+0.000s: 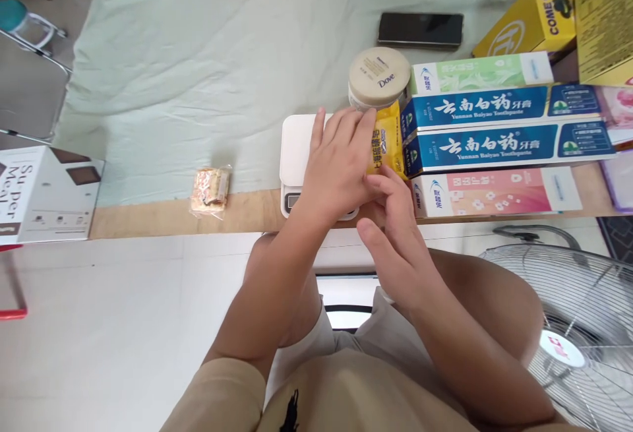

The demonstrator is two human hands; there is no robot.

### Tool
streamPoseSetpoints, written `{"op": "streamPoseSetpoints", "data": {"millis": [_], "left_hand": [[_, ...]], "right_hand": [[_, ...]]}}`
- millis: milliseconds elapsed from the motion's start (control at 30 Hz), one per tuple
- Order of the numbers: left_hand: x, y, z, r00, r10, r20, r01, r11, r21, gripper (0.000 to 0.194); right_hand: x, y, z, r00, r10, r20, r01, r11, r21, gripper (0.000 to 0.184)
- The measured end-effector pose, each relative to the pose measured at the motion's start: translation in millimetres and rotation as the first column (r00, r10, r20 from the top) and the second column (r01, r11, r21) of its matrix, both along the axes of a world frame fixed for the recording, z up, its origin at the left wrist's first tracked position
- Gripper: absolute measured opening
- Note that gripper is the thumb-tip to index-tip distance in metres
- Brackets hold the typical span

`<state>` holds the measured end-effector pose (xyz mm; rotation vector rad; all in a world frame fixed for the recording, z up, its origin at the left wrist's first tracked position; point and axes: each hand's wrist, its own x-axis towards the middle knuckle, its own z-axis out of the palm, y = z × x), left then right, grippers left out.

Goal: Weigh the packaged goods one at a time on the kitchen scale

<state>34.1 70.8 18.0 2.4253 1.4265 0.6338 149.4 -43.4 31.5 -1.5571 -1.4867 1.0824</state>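
Observation:
My left hand (339,168) lies over a yellow snack packet (388,138) and the white kitchen scale (295,148) beneath it, fingers bent around the packet's left side. My right hand (395,221) pinches the packet's lower right corner between thumb and fingers. The packet leans against the blue toothpaste boxes (487,130). Behind it stands a cream Dove jar (379,78).
A small wrapped biscuit (210,188) lies at the table edge to the left. Green (482,72) and pink (499,192) toothpaste boxes, yellow cartons (537,20) and a black phone (420,28) sit at the right and back. A floor fan (568,326) stands at lower right, a white box (44,191) at left.

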Motion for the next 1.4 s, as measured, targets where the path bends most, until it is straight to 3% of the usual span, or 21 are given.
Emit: {"op": "streamPoseSetpoints", "data": {"millis": [200, 300, 400, 500, 567, 800, 1000, 1167, 1267, 1400], "left_hand": [[-43, -7, 4.1, 0.986, 0.162, 0.024, -0.161, 0.986, -0.046, 0.087], [-55, -8, -3.7, 0.947, 0.315, 0.065, -0.312, 0.948, -0.059, 0.084], [-55, -7, -9.4, 0.917, 0.396, 0.043, -0.392, 0.916, -0.08, 0.079], [-56, -5, -10.4, 0.92, 0.391, -0.005, -0.389, 0.915, -0.11, 0.084], [-62, -4, -10.1, 0.927, 0.371, 0.045, -0.365, 0.925, -0.103, 0.085], [-97, -6, -13.2, 0.952, 0.274, 0.135, -0.258, 0.958, -0.124, 0.07], [-104, -22, -6.8, 0.949, 0.294, 0.109, -0.282, 0.952, -0.117, 0.066], [-109, -40, -4.6, 0.958, 0.27, 0.102, -0.268, 0.963, -0.025, 0.056], [-129, -44, -8.1, 0.92, 0.374, 0.114, -0.38, 0.925, 0.028, 0.048], [-182, -44, -11.3, 0.783, 0.606, 0.145, -0.611, 0.792, -0.011, 0.041]], "right_hand": [[-6, 0, -3.7, 0.995, 0.088, -0.038, -0.083, 0.989, 0.124, 0.052], [-9, 4, -10.8, 0.998, 0.07, -0.007, -0.068, 0.988, 0.138, 0.052], [-9, 9, -16.2, 0.999, 0.031, 0.028, -0.034, 0.991, 0.131, 0.05], [-10, 14, -17.4, 0.998, -0.002, 0.069, -0.009, 0.987, 0.161, 0.049], [-12, 18, -16.7, 0.995, -0.014, 0.095, -0.003, 0.984, 0.18, 0.048], [-20, 32, -19.8, 0.961, -0.063, 0.269, 0.007, 0.979, 0.205, 0.052], [-28, 46, -20.0, 0.916, -0.108, 0.387, 0.012, 0.97, 0.242, 0.059], [-42, 60, -15.0, 0.897, -0.097, 0.431, -0.019, 0.966, 0.256, 0.061], [-48, 68, -19.6, 0.886, -0.069, 0.458, -0.035, 0.976, 0.215, 0.063], [-54, 75, -28.5, 0.874, -0.085, 0.478, -0.027, 0.975, 0.221, 0.061]]}}
